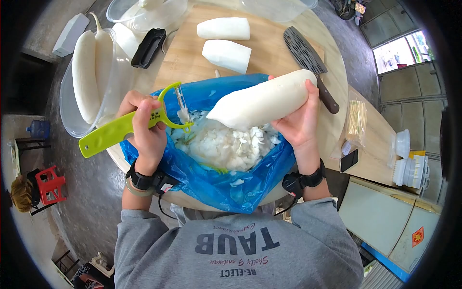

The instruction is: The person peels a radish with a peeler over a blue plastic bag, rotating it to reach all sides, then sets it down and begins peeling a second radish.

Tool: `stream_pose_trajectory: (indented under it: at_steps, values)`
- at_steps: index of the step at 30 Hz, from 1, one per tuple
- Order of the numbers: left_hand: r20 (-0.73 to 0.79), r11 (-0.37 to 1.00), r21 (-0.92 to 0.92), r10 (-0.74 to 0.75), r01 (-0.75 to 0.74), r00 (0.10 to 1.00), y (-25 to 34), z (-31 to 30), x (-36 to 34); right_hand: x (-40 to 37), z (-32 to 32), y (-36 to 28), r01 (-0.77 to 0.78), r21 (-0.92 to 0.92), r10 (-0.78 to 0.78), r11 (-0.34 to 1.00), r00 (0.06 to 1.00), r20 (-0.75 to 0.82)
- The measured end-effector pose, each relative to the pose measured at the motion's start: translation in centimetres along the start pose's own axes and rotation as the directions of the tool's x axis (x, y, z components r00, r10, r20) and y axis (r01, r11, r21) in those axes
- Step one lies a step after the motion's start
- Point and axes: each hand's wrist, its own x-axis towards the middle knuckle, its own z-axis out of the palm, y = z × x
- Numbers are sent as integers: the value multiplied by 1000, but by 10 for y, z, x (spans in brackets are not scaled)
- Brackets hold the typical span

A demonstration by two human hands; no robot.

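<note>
My left hand is closed round the green handle of a Y-shaped peeler. A bit of white peel clings near its blade. In my right hand is a large white daikon radish, held tilted, its pointed end toward the peeler but apart from it. Below both hands, a blue plastic bag lies spread open, with a heap of white peelings inside. Beyond the bag, two pieces of peeled daikon rest on a wooden cutting board.
A cleaver with a dark patterned blade lies at the board's right edge. On the left, a clear plastic tub holds long daikons. A black tray-like object sits nearby. At right are bundled wooden sticks and a phone.
</note>
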Motion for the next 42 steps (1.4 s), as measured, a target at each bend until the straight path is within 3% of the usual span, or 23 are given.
stream_pose_trajectory:
  at_steps: [2,5,6,8,9,11,14,18,21,25,28,31,34,37,42]
  values:
    - [36,1000,-20,21,-20,999,-1,-1,0,0,-1,-2,-15,8,15,1000,1000,22]
    - [223,998,-61,49,-36,974,1,-4,-3,1,-3,-2,-20,-14,20,1000,999,26]
    - [322,994,-35,111,-106,940,2,-2,-4,1,-3,-1,-14,-34,14,999,1000,9]
    - [512,968,-8,220,-252,830,6,3,-3,1,0,2,8,-79,-11,997,999,-33]
    - [661,973,-7,177,-230,730,11,7,2,0,5,5,23,-104,-30,994,998,-59]
    - [728,917,-32,294,-397,620,1,21,0,-1,9,7,30,-121,-40,992,995,-88]
    - [833,759,103,288,-643,473,0,19,3,0,7,7,8,-95,-16,995,996,-83]
    - [736,676,194,379,-711,561,10,8,12,1,1,4,2,-91,-9,996,997,-78]
    - [571,849,132,357,-512,739,6,-1,10,0,1,3,-5,-90,-2,996,997,-78]
    - [639,884,-12,366,-467,677,3,0,10,1,4,5,8,-107,-19,994,995,-100]
    - [713,909,6,288,-416,639,1,7,11,0,6,6,10,-96,-19,995,996,-88]
    - [720,861,215,179,-461,670,5,14,8,1,7,7,14,-94,-24,995,994,-104]
    - [687,862,310,89,-402,721,5,14,7,2,5,9,25,-87,-34,996,994,-99]
    - [661,855,328,97,-402,744,9,20,6,2,4,8,10,-58,-14,998,997,-80]
    - [566,854,463,-79,-238,821,6,18,5,2,5,13,57,-86,-66,995,992,-104]
